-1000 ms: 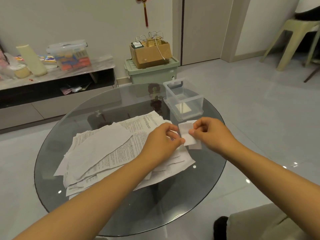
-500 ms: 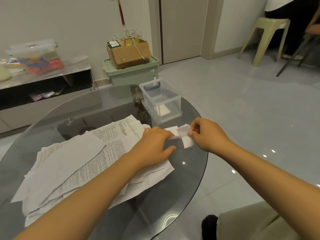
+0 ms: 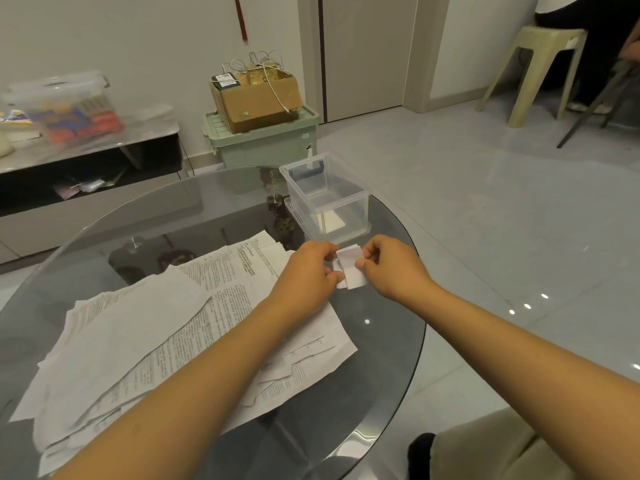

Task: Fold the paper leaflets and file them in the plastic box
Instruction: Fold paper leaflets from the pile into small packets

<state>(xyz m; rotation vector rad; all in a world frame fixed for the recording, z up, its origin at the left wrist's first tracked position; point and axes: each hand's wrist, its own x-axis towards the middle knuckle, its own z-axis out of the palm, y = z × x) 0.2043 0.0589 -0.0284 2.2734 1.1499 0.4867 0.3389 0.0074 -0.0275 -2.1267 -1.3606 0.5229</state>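
Two hands back on the folded leaflet [image 3: 350,268] now. Half a second ago, left hand [image 3: 309,271] lying flatter on the loose sheets beside it, only the right pinching; now lifted and curled in, left fingers [image 3: 330,252] gripping the leaflet's left edge again, much as a second ago. Right hand [image 3: 388,263] still clamped on the right edge, thumb on top, fingers curled beneath. Small white leaflet held between the two hands, just above the counter [image 3: 381,341], top flap standing up slightly, lower corner poking out below the thumbs. Fingers of both hands touching it from opposite sides, knuckles nearly meeting over it. Plastic box [image 3: 325,199] just beyond the hands, open, near the counter's far edge, with one pale folded piece [image 3: 333,221] on its floor. Pile of unfolded leaflets [image 3: 166,327] spread under the left forearm, well to the left of the held one.
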